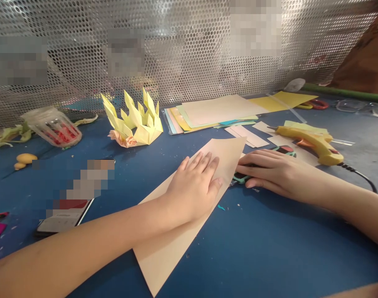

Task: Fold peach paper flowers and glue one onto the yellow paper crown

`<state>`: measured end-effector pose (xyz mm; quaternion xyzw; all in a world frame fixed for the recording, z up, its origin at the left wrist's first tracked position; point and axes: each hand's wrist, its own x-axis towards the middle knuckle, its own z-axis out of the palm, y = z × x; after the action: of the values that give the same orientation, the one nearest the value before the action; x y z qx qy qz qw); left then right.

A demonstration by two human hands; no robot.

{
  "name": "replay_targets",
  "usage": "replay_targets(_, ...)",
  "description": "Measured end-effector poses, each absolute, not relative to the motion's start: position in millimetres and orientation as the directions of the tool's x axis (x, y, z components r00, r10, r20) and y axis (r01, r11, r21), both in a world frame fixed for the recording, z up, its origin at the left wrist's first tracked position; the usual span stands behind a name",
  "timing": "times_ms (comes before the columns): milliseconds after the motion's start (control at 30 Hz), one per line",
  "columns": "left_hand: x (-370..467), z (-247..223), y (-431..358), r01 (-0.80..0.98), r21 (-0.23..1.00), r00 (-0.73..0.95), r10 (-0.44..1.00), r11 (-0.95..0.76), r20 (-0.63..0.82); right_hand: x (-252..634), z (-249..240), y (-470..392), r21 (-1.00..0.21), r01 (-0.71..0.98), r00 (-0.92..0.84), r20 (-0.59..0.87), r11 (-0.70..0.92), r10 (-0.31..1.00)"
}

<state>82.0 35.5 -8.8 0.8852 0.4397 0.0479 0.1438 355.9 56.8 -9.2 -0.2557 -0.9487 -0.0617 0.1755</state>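
Note:
My left hand (197, 186) lies flat, fingers stretched, on a long pale-peach sheet of paper (167, 252), which slants across the blue table. By the sheet's far right edge, my right hand (271, 171) is held low with its fingers stretched out to the left and the thumb apart. Beneath it shows a teal-rimmed, dark thing (241, 178), partly hidden, perhaps scissors; whether the fingertips touch it or the sheet I cannot make out. Beyond the right hand are narrow paper strips (247, 135) and a yellow glue gun (309, 140) with a black cord.
A yellow folded-paper crown (136, 124) with a peach paper flower stands at the back. Beside it lies a stack of coloured paper (214, 109). At left are a phone (65, 215) and a tilted clear jar (54, 128). A perforated metal screen (189, 49) borders the table's back.

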Motion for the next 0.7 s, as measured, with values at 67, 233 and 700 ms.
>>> replay_targets(67,82.0,-8.7,35.1,0.766,0.294,0.607,0.794,-0.571,-0.039,356.5,-9.3,57.2,0.032,0.501,-0.809,0.371,0.865,0.456)
replay_targets(233,81.8,-9.6,34.7,0.766,0.29,0.608,0.793,-0.574,-0.037,359.0,-14.0,57.6,0.016,0.503,-0.804,0.377,0.864,0.46)
replay_targets(700,82.2,-10.0,35.2,0.778,0.271,0.598,0.801,-0.567,-0.04,361.7,-15.6,59.7,0.006,0.487,-0.807,0.387,0.874,0.447)
